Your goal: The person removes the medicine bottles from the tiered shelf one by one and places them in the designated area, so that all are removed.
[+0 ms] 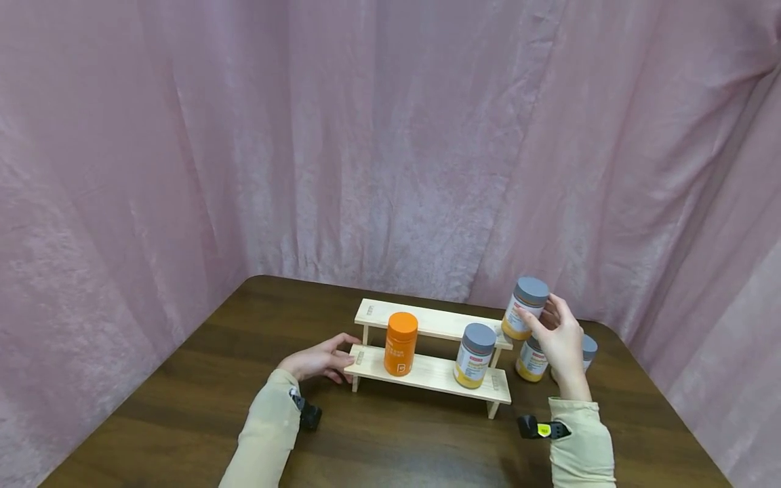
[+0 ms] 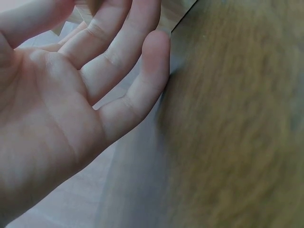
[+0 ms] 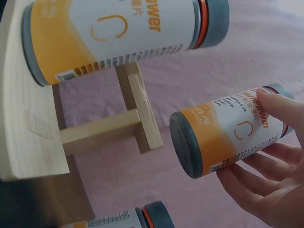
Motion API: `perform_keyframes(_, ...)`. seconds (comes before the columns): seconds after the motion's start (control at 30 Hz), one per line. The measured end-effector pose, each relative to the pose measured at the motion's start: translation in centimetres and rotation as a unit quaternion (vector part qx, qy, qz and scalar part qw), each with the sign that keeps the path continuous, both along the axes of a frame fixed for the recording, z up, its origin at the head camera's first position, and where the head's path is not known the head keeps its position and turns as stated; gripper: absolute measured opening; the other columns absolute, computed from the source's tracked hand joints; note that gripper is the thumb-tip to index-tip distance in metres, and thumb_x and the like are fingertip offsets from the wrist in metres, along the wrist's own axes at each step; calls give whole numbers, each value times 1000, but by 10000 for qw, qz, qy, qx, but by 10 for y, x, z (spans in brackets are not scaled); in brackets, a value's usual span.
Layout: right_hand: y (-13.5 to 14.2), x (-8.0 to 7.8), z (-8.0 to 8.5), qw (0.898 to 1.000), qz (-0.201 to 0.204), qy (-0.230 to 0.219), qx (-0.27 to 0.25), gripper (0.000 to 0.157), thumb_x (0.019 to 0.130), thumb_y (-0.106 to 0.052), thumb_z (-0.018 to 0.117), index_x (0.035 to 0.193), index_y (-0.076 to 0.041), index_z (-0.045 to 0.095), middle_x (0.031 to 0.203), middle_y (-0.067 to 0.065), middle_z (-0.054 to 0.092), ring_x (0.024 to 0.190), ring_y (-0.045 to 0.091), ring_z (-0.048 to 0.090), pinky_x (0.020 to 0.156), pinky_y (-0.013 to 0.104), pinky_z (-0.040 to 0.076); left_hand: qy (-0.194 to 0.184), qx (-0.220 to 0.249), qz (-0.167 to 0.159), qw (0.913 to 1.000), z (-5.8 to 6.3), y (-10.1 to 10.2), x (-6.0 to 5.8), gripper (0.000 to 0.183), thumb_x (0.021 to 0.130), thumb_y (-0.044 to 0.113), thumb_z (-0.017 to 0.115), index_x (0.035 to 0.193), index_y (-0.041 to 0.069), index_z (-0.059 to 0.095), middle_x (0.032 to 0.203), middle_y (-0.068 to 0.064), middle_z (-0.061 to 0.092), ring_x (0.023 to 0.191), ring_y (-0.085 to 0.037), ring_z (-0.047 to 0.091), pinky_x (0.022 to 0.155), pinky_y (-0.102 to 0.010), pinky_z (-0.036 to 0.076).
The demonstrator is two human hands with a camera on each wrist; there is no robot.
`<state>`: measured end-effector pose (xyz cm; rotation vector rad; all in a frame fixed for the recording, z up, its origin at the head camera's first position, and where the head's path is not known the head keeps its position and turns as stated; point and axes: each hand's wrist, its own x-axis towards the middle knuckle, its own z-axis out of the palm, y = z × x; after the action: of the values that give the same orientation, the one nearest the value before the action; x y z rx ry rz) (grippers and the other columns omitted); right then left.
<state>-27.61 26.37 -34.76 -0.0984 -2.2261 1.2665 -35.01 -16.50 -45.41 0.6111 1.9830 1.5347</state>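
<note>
My right hand [image 1: 560, 339] grips a grey-lidded supplement bottle [image 1: 526, 308] with a white and yellow label. In the right wrist view that bottle [image 3: 228, 130] leans, its base clear of the wood, beyond the right end of the upper tier. The left end of the two-tier wooden shelf [image 1: 427, 371] is held by my left hand [image 1: 317, 359], thumb and fingers about the lower board. On that lower tier stand an orange bottle [image 1: 400, 346] towards the left and another grey-lidded bottle [image 1: 474, 356] towards the right.
Two more grey-lidded bottles are on the brown table [image 1: 390, 447] right of the shelf: one [image 1: 532, 359] below the lifted bottle, the other [image 1: 588, 349] mostly hidden behind my right hand. A pink curtain [image 1: 390, 149] hangs close behind the table.
</note>
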Motion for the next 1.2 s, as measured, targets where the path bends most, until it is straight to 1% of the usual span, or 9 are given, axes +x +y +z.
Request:
perform_keyframes(0.1,6,1,1,9999,-57,-67,-50,58,89,-25,71,141,-10,47,132,18,60,107,12,62,80,5,38,15,-50,-25,10000,1,0,-1,51,99,26,54,141,8,31,104,-9,67,86,-19,65,78,-35,53)
perform_keyframes(0.23,17,6,1,9999,-55,-131,40,59,88,-28,72,141,-12,48,130,13,61,91,-16,49,81,5,40,-39,-105,34,9999,0,0,0,51,99,25,54,142,9,31,103,-8,68,85,-19,66,78,-35,53)
perform_keyframes(0.37,34,14,-2,9988,266,-72,406,58,88,-27,72,138,-8,50,111,-10,64,88,-19,51,78,4,42,-88,-86,20,9999,-1,3,1,53,99,25,55,142,8,31,102,-8,68,84,-19,66,77,-34,53)
perform_keyframes(0.47,49,20,-4,9955,659,-105,667,57,89,-26,71,137,-4,50,101,-32,53,89,-20,52,77,4,43,-71,-61,-35,10000,0,3,0,54,99,25,55,143,8,30,104,-8,67,84,-18,66,76,-34,53)
perform_keyframes(0.53,57,22,-6,9930,881,-175,761,57,89,-27,71,137,-3,49,101,-37,50,91,-21,51,77,4,43,-51,-24,-78,10000,0,3,-1,55,98,26,55,143,7,29,105,-9,67,84,-18,67,76,-33,54)
perform_keyframes(0.63,66,24,-7,9902,1111,-305,789,58,90,-27,70,138,-4,48,105,-38,49,95,-21,51,79,6,44,-2,-14,-133,9999,1,0,-2,56,98,27,55,144,7,28,108,-10,67,85,-17,67,77,-33,54)
perform_keyframes(0.87,79,20,-13,9839,1656,-398,543,53,90,-20,69,136,-5,48,107,-35,57,97,-15,57,77,13,50,-7,-125,26,9999,1,-12,-1,57,99,27,55,144,8,27,108,-9,66,86,-19,67,77,-33,53)
perform_keyframes(0.97,87,22,-14,9853,1605,-380,450,51,90,-18,70,136,-6,49,107,-34,58,98,-14,57,79,10,48,14,-107,-24,9999,1,-11,-2,58,99,27,55,145,7,26,109,-8,66,87,-19,67,77,-34,53)
perform_keyframes(1.2,114,37,-20,9923,1055,-487,433,53,91,-22,69,139,-15,49,106,-39,55,96,-19,54,78,6,43,-3,-53,-199,9998,-1,-2,-5,58,99,27,55,145,7,25,107,-6,66,87,-19,67,77,-34,53)
